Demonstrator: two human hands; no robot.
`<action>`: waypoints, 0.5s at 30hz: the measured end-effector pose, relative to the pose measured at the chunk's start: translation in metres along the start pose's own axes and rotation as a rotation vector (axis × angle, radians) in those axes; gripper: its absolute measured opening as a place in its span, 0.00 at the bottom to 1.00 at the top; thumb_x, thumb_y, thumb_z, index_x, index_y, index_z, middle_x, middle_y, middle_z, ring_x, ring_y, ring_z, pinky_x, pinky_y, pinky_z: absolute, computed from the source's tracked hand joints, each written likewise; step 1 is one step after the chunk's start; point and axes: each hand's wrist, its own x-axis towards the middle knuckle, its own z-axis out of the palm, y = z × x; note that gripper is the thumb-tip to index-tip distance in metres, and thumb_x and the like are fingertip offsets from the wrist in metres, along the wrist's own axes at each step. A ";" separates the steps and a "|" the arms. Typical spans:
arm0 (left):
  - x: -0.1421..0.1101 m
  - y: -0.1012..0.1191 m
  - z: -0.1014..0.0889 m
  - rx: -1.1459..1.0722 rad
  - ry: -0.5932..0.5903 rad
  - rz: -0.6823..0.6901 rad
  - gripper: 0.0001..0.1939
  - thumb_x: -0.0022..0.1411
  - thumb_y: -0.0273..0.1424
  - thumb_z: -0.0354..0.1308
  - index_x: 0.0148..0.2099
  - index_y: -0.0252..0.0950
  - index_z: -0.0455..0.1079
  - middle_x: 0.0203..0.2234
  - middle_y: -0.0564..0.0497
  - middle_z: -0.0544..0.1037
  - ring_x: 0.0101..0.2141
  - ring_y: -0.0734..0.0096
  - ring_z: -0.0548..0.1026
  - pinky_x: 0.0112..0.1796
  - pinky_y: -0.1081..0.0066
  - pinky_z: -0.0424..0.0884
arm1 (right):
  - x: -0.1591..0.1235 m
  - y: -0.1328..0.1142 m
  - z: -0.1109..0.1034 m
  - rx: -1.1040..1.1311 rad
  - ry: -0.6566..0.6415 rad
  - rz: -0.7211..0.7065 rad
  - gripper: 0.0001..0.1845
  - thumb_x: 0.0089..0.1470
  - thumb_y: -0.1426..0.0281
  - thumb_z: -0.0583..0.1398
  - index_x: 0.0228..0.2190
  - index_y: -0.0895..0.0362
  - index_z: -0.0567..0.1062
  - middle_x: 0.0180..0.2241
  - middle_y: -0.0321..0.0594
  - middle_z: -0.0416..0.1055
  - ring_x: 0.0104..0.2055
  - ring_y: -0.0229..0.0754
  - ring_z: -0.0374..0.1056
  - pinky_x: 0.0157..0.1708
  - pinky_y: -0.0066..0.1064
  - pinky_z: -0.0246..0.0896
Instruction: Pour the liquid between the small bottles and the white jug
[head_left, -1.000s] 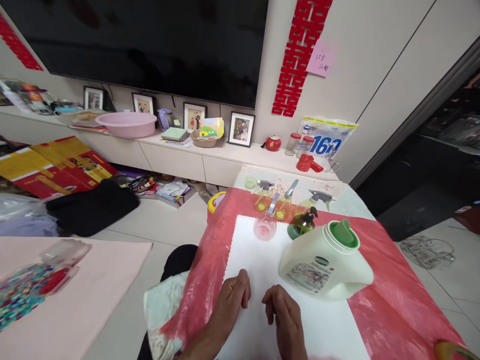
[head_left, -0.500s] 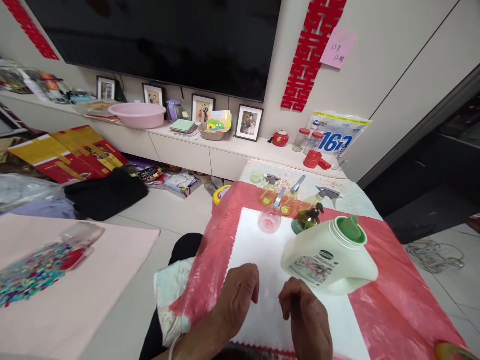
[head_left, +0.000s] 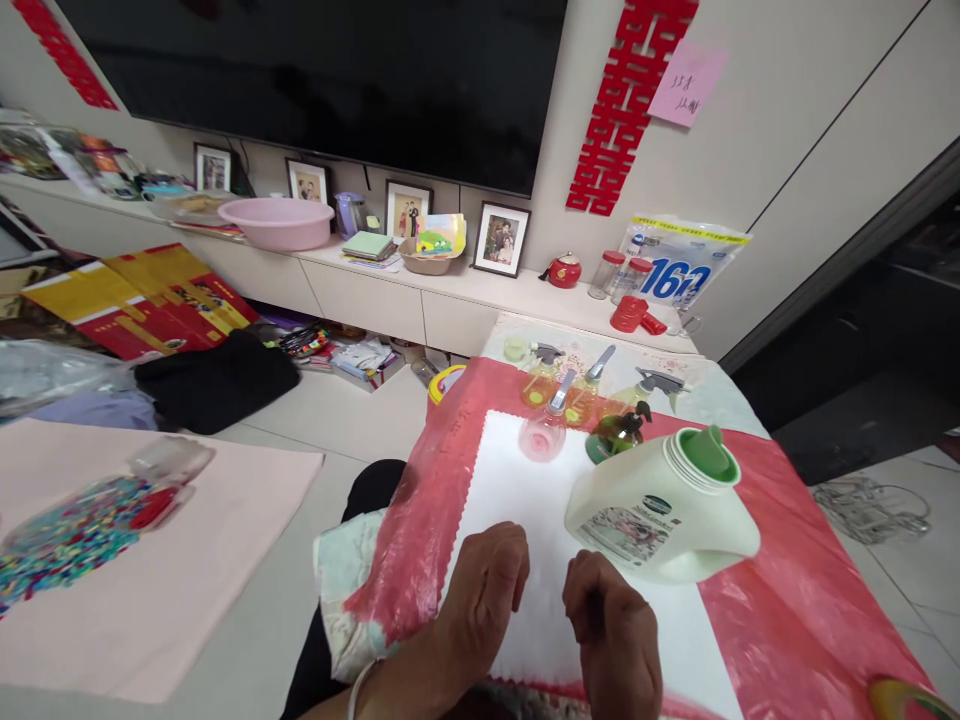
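My left hand (head_left: 487, 590) and my right hand (head_left: 611, 625) hover apart over the white scalloped-edge sheet (head_left: 517, 510). Loosely curled fingers on both hands show nothing in them. Just beyond my right hand stands a large pale-green jug (head_left: 660, 515) with a green spout (head_left: 711, 455) and a side handle. A clear bottle with pink liquid (head_left: 541, 440) is on the sheet's far edge, beside a green pump bottle (head_left: 615, 436). Behind them are a spray bottle with yellow liquid (head_left: 538, 385), a second yellow bottle (head_left: 583, 400) and a grey-headed spray bottle (head_left: 656, 385).
A red plastic cover (head_left: 780, 560) lies over the table under the sheet. On the left, a pink surface (head_left: 247, 530) carries colourful small pieces (head_left: 82, 530). A long cabinet (head_left: 367, 290) holds a pink basin (head_left: 277, 225), photo frames and red-lidded jars (head_left: 606, 275).
The view has shifted slightly. My hands stay over the sheet, still curled, and my right hand's fingers are drawn in a little more. The jug and bottles stand where they were.
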 end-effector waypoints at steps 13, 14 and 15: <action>0.006 -0.010 0.007 0.031 0.039 -0.115 0.34 0.70 0.58 0.33 0.20 0.41 0.50 0.17 0.56 0.56 0.21 0.73 0.56 0.26 0.66 0.53 | 0.004 0.018 -0.003 -0.093 -0.013 0.079 0.39 0.66 0.38 0.45 0.19 0.56 0.60 0.20 0.34 0.48 0.23 0.35 0.45 0.24 0.30 0.38; 0.006 -0.011 0.007 0.034 0.038 -0.118 0.34 0.69 0.59 0.33 0.20 0.41 0.51 0.17 0.57 0.56 0.21 0.73 0.56 0.26 0.66 0.53 | 0.003 0.014 0.001 -0.103 0.000 0.095 0.39 0.66 0.38 0.44 0.19 0.56 0.60 0.20 0.34 0.47 0.23 0.35 0.45 0.24 0.31 0.37; 0.006 -0.012 0.008 0.038 0.037 -0.123 0.34 0.69 0.59 0.33 0.20 0.41 0.51 0.17 0.57 0.56 0.21 0.73 0.56 0.26 0.66 0.53 | 0.003 0.010 0.004 -0.113 0.013 0.111 0.39 0.67 0.39 0.44 0.20 0.56 0.60 0.21 0.33 0.47 0.23 0.35 0.44 0.25 0.31 0.36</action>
